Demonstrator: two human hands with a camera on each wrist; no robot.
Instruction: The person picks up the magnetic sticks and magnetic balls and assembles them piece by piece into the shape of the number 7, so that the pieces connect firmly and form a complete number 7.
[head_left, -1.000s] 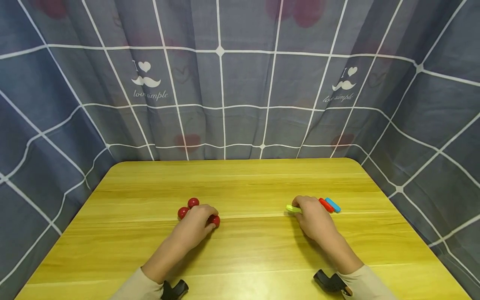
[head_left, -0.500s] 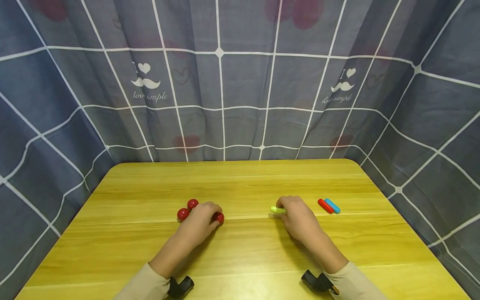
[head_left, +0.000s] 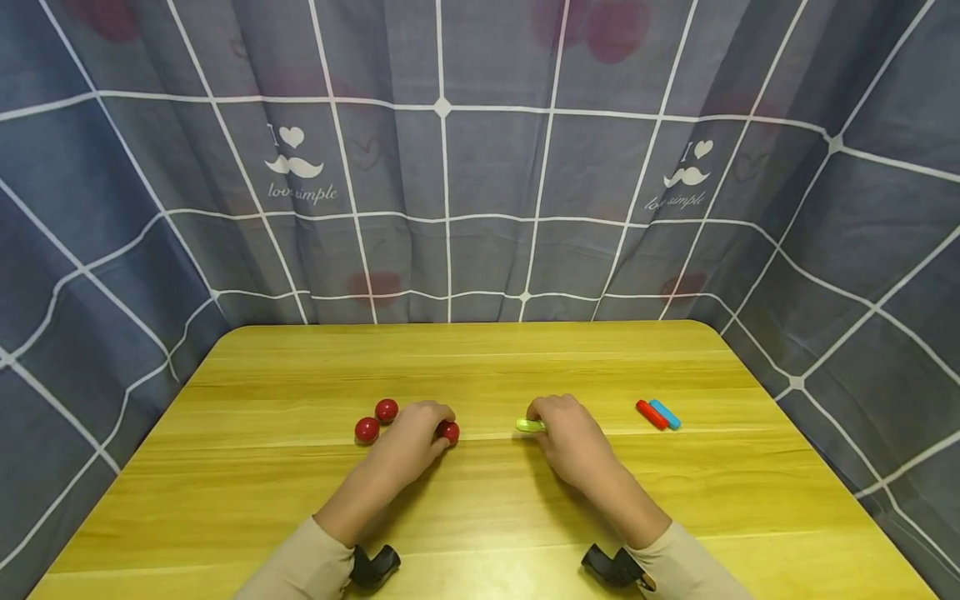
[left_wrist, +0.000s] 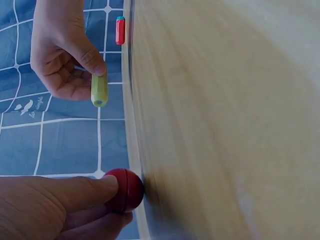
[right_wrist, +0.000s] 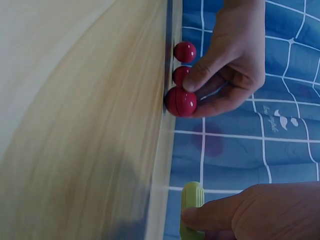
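My left hand [head_left: 412,437] pinches a glossy red ball [left_wrist: 125,191] between thumb and fingers, at or just above the tabletop. A thin seam runs round this ball. Two more red balls, the nearer ball [head_left: 367,430] and the farther ball [head_left: 386,410], lie to the left of that hand. My right hand [head_left: 570,437] pinches a short yellow-green ribbed stick [left_wrist: 99,90], its free end pointing left toward the left hand. A gap of bare table separates the two hands. In the right wrist view the thumb covers part of the stick [right_wrist: 192,195].
A red stick [head_left: 652,414] and a blue stick [head_left: 665,414] lie side by side at the right of the wooden table [head_left: 480,517]. A grey-blue checked curtain [head_left: 480,167] hangs behind and along both sides. Black camera mounts sit at both wrists.
The right hand has moved left with the yellow-green stick, away from the red and blue sticks. The left hand has shifted slightly right with its ball, away from the other two balls.
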